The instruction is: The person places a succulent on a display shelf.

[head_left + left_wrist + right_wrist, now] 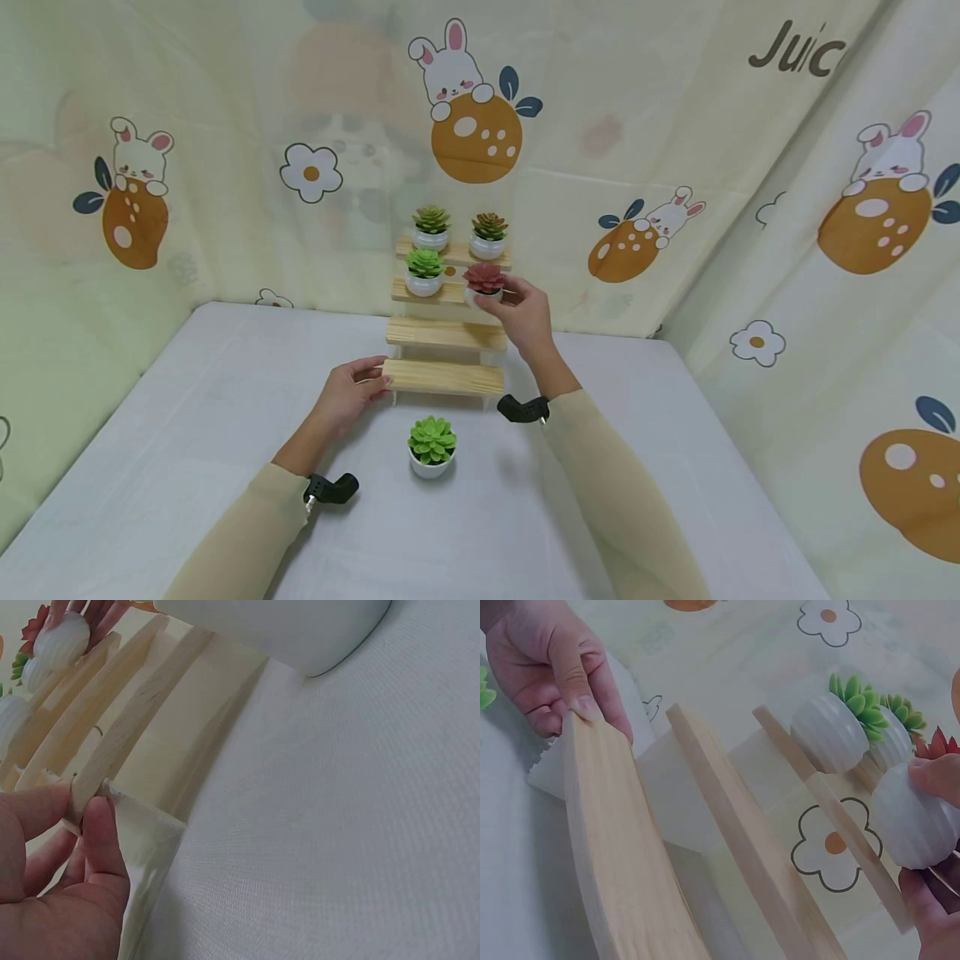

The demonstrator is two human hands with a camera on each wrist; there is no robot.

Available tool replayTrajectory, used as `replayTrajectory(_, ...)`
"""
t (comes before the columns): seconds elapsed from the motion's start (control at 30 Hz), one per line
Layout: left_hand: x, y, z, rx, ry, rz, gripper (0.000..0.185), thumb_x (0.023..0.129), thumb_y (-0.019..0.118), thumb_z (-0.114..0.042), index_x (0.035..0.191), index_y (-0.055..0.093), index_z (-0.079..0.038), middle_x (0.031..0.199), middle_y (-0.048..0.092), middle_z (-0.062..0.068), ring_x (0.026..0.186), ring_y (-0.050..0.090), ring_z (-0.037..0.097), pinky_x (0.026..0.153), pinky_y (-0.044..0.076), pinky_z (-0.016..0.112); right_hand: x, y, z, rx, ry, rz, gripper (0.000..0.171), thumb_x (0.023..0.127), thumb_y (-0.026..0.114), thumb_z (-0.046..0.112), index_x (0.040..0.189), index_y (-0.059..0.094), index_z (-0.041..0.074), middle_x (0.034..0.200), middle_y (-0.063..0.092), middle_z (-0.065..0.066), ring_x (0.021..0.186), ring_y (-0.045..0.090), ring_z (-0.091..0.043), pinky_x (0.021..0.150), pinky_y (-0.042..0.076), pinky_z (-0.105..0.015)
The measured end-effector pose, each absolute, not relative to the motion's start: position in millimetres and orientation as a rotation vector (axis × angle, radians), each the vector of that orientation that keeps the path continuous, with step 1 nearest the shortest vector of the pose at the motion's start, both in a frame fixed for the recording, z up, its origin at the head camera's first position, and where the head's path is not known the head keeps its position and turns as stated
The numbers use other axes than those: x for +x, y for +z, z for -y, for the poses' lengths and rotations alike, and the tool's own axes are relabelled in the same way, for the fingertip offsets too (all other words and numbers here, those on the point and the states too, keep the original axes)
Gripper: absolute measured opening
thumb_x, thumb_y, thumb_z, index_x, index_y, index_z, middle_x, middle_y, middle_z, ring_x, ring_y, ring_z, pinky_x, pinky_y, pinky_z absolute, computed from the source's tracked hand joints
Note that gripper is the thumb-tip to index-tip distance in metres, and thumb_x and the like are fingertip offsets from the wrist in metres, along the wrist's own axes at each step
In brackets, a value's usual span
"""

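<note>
My left hand (347,396) pinches the left end of the lowest step of a tiered wooden stand (444,377); in the left wrist view its thumb and fingers (105,840) grip the board's end. At the right end of the second step from the top, my right hand (527,317) holds a red potted succulent (483,277) by its white ribbed pot (915,817). Whether that pot touches the step, I cannot tell. A light-green potted succulent (424,272) stands left of it on the same step. On the top step are a green one (431,227) and a brownish-green one (489,236).
Another bright-green potted succulent (432,447) stands on the white tabletop (225,400), in front of the stand. A patterned cloth (352,92) hangs close behind the stand, and more cloth (847,350) hangs at the right.
</note>
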State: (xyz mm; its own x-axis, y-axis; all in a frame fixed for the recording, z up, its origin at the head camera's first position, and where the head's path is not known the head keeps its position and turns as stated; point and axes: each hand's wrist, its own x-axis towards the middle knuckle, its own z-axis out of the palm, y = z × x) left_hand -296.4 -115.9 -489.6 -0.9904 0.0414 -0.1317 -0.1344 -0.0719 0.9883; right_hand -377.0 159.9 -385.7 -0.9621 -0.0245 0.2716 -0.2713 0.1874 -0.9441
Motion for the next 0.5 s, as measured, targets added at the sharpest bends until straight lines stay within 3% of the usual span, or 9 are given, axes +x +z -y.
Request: replayTrajectory(0.5, -297, -491, 115, -0.077, 2.217, -2.071, 0.050, 0.098, 0.062, 0.005, 0.145, 0.049, 0.010, 0.111, 0.059, 0.010, 0.089, 0.063, 0.004, 0.083, 0.063, 0.021, -393, -388, -160, 0.249, 1.830, 2.257, 0.053, 0.084, 0.087, 0.020, 0.130, 0.068, 0.002, 0.125, 0.071, -0.019, 0.115, 0.068, -0.027, 0.081, 0.059, -0.017)
